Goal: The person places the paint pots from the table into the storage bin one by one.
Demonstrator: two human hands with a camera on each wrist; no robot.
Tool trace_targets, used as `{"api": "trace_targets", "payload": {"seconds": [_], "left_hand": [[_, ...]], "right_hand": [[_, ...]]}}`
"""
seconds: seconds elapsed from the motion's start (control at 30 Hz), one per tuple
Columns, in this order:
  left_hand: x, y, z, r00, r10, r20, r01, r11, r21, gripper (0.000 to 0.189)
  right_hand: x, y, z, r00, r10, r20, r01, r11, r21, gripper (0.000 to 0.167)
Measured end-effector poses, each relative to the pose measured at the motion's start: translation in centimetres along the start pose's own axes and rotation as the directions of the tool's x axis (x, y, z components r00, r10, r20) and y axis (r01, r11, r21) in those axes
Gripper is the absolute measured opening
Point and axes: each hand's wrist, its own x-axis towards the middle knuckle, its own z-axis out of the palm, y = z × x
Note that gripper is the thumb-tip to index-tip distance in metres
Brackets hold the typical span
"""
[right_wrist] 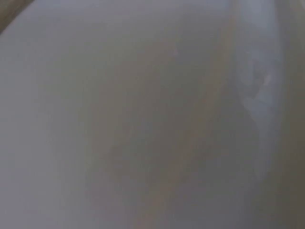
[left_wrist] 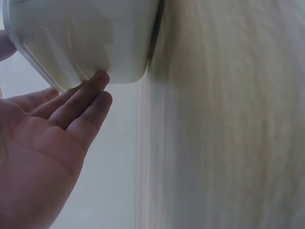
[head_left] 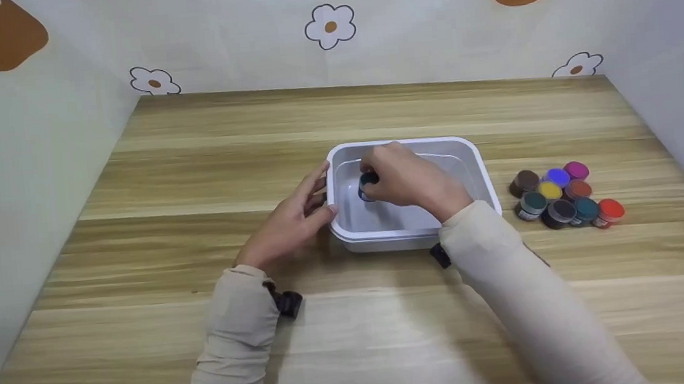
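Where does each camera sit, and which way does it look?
Head: on the head, facing forward and down at the tub and pots; left hand, right hand and sleeves show.
Left wrist: on that wrist, facing the tub's outside; palm and fingers show.
Right wrist: on that wrist, facing a pale blur, perhaps the tub; no hand clearly shows.
Shared: head and left wrist both show the left hand touching the tub.

Three-sided booth (head_left: 13, 183), flower-print backdrop (head_left: 229, 35), wood-grain table (head_left: 115, 360)

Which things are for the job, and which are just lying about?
In the job:
white tub, touched by the left hand
dark pot, held by the right hand
probably the nine pots beside the tub

Just around:
wooden table
flowery backdrop
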Motion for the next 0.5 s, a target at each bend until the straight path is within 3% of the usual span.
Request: {"api": "trace_targets", "payload": {"seconds": [0.17, 0.5], "left_hand": [[0.0, -0.1, -0.1, 1.000, 0.017, 0.011, -0.017, 0.999, -0.028, 0.072], [-0.1, -0.1, -0.2, 1.000, 0.006, 0.014, -0.006, 1.000, 0.005, 0.073]], "right_hand": [[1.0, -0.5, 0.5, 0.999, 0.032, 0.032, -0.031, 0.999, -0.043, 0.004], [1.9, -0.8, 1.6, 0.995, 0.079, 0.068, -0.074, 0.995, -0.071, 0.015]]}}
